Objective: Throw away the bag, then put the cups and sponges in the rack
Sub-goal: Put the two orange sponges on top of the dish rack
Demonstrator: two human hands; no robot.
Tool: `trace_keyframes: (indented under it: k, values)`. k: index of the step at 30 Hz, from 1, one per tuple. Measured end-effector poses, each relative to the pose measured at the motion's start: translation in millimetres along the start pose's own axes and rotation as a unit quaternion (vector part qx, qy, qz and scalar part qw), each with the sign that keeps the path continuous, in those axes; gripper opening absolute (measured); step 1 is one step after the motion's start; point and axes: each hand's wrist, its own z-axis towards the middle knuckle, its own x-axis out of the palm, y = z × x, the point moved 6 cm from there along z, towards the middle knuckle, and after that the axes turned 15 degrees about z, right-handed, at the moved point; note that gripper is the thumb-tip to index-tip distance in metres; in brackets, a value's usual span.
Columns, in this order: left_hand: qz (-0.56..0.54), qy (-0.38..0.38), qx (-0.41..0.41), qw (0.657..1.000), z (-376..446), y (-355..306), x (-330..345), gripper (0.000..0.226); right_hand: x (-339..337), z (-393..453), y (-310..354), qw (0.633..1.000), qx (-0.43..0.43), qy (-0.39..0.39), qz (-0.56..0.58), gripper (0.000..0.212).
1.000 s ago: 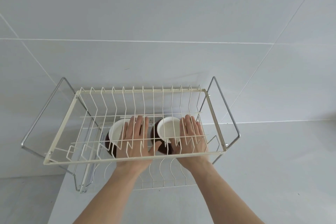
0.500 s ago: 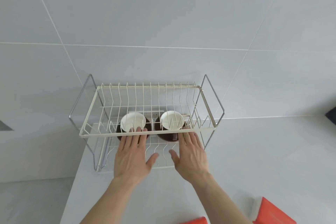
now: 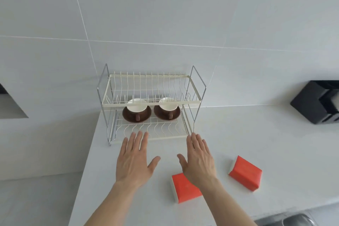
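Note:
A two-tier cream wire rack (image 3: pixel 150 103) stands on the white counter against the tiled wall. On its lower tier sit two brown cups with white insides, the left cup (image 3: pixel 136 110) and the right cup (image 3: pixel 167 108), each on a brown saucer. My left hand (image 3: pixel 134 159) and my right hand (image 3: pixel 199 158) hover flat over the counter just in front of the rack, fingers spread, holding nothing. One orange sponge (image 3: pixel 184 187) lies partly under my right wrist. A second orange sponge (image 3: pixel 244 172) lies further right.
A black box-like object (image 3: pixel 317 102) sits on the counter at the far right. A metal sink (image 3: pixel 291 221) shows at the bottom right corner. The counter's left edge (image 3: pixel 86 161) drops off just left of the rack, and a dark wall recess (image 3: pixel 7 104) is at far left.
Both hands have drawn back out of the rack's lower tier to the counter in front of it. The view has pulled back, and both sponges and the black object now show.

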Motion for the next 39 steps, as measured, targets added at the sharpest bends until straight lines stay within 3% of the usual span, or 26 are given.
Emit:
trace_keyframes:
  k: [7, 14, 28, 39]
  values:
    - [-0.016, 0.005, 0.031, 0.999, -34.9, -34.3, -14.6, 0.089, -23.4, -46.6, -24.4, 0.999, 0.032, -0.012, 0.013, 0.071]
    - [-0.063, 0.008, 0.094, 0.994, -35.5, -95.4, -9.3, 0.088, -35.3, -71.2, -89.2, 0.996, 0.083, -0.008, 0.03, 0.073]
    - [-0.09, 0.144, 0.129, 0.977, -16.7, -202.6, 41.7, 0.104, -26.2, -60.4, -252.9, 0.98, 0.177, 0.063, 0.06, 0.093]
    - [-0.023, 0.232, 0.096, 0.968, -20.7, -202.0, 75.4, 0.134, 3.6, -43.9, -292.9, 0.974, 0.186, 0.114, 0.059, 0.108]
